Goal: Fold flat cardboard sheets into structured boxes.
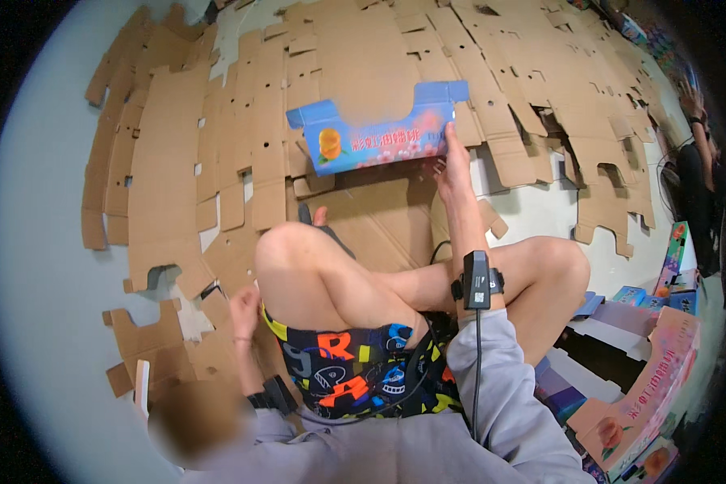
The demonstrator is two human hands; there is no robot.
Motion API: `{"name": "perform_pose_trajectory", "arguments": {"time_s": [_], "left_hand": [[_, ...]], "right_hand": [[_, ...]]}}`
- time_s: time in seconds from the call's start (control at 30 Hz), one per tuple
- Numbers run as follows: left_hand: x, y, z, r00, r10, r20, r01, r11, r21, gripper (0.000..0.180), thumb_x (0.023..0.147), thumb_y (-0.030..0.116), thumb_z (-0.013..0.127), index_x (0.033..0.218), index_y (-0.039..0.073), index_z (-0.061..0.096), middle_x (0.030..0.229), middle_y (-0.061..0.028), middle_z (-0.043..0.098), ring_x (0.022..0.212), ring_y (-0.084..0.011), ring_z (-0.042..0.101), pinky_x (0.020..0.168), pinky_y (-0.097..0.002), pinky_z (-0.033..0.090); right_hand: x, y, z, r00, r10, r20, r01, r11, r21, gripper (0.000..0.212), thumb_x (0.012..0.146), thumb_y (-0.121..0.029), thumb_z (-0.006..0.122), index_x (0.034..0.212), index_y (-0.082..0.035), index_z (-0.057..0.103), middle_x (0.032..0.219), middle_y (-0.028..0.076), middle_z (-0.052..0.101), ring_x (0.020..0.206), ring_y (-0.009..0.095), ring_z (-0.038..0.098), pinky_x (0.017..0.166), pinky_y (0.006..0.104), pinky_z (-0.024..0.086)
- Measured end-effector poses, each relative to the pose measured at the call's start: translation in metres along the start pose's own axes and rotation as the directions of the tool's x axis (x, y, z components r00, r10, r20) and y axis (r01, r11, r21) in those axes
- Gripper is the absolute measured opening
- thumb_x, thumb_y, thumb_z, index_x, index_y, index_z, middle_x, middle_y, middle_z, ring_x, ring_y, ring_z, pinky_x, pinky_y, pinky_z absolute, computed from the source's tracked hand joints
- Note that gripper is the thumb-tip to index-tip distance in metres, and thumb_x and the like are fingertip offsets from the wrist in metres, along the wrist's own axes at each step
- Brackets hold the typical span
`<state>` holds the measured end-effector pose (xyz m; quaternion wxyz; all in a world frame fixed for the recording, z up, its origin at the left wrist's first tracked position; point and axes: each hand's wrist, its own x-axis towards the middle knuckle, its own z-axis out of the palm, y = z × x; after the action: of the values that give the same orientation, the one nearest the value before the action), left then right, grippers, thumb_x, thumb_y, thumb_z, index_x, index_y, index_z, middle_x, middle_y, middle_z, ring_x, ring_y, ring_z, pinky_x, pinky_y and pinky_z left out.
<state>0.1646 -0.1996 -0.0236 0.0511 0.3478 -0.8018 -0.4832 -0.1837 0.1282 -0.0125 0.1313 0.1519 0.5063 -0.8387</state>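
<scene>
My right hand [453, 165] grips the right end of a blue printed fruit carton [387, 149]. The carton has a scooped-out far edge, a raised tab at each side, an orange fruit picture and pink blossoms. It is held up beyond my crossed legs, above flattened brown cardboard. My thumb lies on its printed face, and the other fingers are partly hidden behind it. Low on the left, beside my knee, my left hand [246, 313] is closed with curled fingers. Whatever it may hold is hidden. Loose brown cardboard pieces [149, 343] lie nearest to it.
Flattened brown cardboard sheets [347, 48] with cut-outs cover much of the pale floor ahead. At the lower right lie several printed cartons, among them a pink fruit carton [661, 387]. Another person's arm [696, 121] shows at the far right. Cables run from the black wrist devices [477, 281].
</scene>
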Motion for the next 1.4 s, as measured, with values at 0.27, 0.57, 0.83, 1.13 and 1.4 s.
{"name": "perform_pose_trajectory", "arguments": {"time_s": [0.27, 0.57, 0.83, 1.13, 1.4], "left_hand": [[-0.053, -0.042, 0.052, 0.892, -0.439, -0.108, 0.265, 0.701, -0.662, 0.042, 0.094, 0.036, 0.044, 0.107, 0.002, 0.063, 0.101, -0.0059, 0.062, 0.092, -0.0142, 0.058, 0.084, -0.0315, 0.044], [-0.051, -0.042, 0.049, 0.943, -0.070, -0.326, 0.010, 0.983, -0.183, 0.028, 0.091, 0.019, 0.048, 0.094, -0.003, 0.065, 0.082, -0.0122, 0.065, 0.074, -0.0194, 0.058, 0.070, -0.0348, 0.046], [-0.032, -0.091, 0.049, 0.948, 0.059, -0.313, -0.008, 0.987, 0.163, 0.020, 0.088, 0.017, 0.054, 0.089, -0.001, 0.063, 0.065, -0.0181, 0.057, 0.059, -0.0254, 0.053, 0.058, -0.0392, 0.041], [-0.008, -0.067, 0.036, 0.987, 0.091, -0.134, -0.035, 0.926, 0.375, 0.029, 0.088, 0.015, 0.055, 0.114, 0.005, 0.060, 0.098, -0.0135, 0.055, 0.093, -0.0248, 0.054, 0.079, -0.0341, 0.043], [0.002, -0.059, 0.024, 0.991, 0.131, 0.015, -0.104, 0.701, 0.706, 0.040, 0.091, 0.011, 0.049, 0.131, 0.014, 0.050, 0.109, -0.0210, 0.053, 0.096, -0.0367, 0.056, 0.080, -0.0421, 0.047]], "right_hand": [[-0.005, 0.012, -0.003, 0.998, 0.051, -0.035, -0.052, 0.998, -0.036, 0.042, 0.087, -0.056, 0.055, 0.098, -0.016, 0.059, 0.080, 0.000, 0.056, 0.071, 0.014, 0.050, 0.066, 0.0327, 0.041], [-0.012, 0.017, 0.007, 0.998, 0.061, -0.016, -0.061, 0.998, -0.031, 0.045, 0.087, -0.058, 0.054, 0.104, -0.017, 0.058, 0.085, 0.001, 0.057, 0.078, 0.015, 0.050, 0.071, 0.0348, 0.041], [0.004, 0.022, -0.005, 0.999, -0.027, -0.038, 0.025, 0.998, -0.057, 0.049, 0.086, -0.060, 0.054, 0.104, -0.015, 0.058, 0.084, 0.001, 0.057, 0.080, 0.016, 0.051, 0.068, 0.0362, 0.042], [-0.017, 0.014, 0.005, 0.998, 0.067, -0.008, -0.068, 0.991, -0.114, 0.051, 0.088, -0.063, 0.048, 0.110, -0.017, 0.054, 0.095, 0.003, 0.056, 0.081, 0.017, 0.051, 0.069, 0.0365, 0.042], [-0.002, 0.030, -0.007, 1.000, -0.023, 0.007, 0.024, 0.991, -0.129, 0.056, 0.087, -0.063, 0.048, 0.116, -0.015, 0.053, 0.102, 0.004, 0.056, 0.090, 0.021, 0.052, 0.078, 0.0384, 0.042]]}}
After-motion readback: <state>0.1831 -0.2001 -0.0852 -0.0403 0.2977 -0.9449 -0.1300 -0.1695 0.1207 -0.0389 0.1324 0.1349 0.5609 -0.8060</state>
